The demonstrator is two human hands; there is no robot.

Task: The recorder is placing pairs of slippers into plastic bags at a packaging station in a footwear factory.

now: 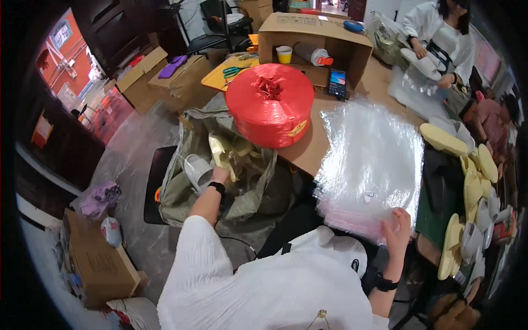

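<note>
My left hand reaches down into a large grey-green woven sack. It touches or lies right beside a yellow slipper that looks wrapped in clear plastic; its fingers are hidden, so I cannot tell whether it grips the slipper. A pale grey slipper lies on the hand's other side in the sack. My right hand rests, fingers spread, on the near right corner of a stack of clear plastic bags with pinkish near edges.
A big red roll of plastic twine stands behind the sack, before an open cardboard box and a phone. Yellow slippers and grey ones line the right side. At the far right, a person in white holds a pale slipper.
</note>
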